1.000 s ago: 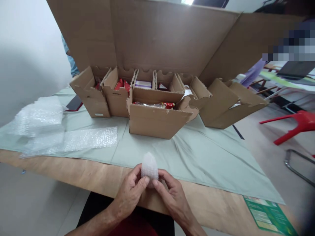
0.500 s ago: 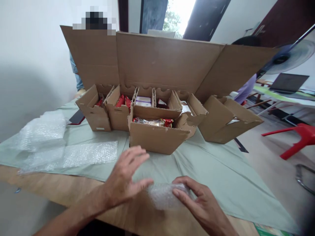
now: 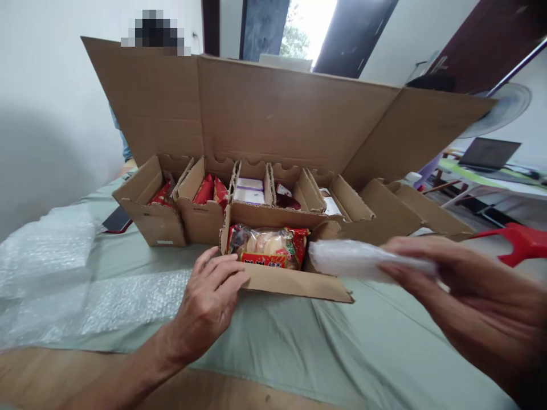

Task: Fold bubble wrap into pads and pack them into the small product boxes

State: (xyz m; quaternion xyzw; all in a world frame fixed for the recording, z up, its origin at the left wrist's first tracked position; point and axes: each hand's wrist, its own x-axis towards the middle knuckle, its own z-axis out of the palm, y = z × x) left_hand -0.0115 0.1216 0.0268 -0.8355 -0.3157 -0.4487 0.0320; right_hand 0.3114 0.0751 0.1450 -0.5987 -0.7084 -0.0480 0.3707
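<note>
My right hand (image 3: 461, 285) is closed on a bubble-wrapped bundle (image 3: 359, 261) and holds it in the air, just right of the front cardboard box (image 3: 290, 282). My left hand (image 3: 209, 299) is open, its fingers spread against the front wall of that box. Inside the box lies a snack packet (image 3: 269, 247) in clear and red wrapping. Behind it stands a row of small open cardboard boxes (image 3: 205, 210) holding red packets and white packs.
A large cardboard sheet (image 3: 273, 114) stands upright behind the boxes. Bubble wrap sheets (image 3: 64, 273) lie at the left on the green cloth (image 3: 299, 341). Another open box (image 3: 405, 213) sits at the right. A red chair (image 3: 521, 242) and a person's sleeve show beyond.
My right hand lifted the wrapped bundle off the table and carried it up and right. My left hand left the bundle and moved forward to the front box. The view moved closer.
</note>
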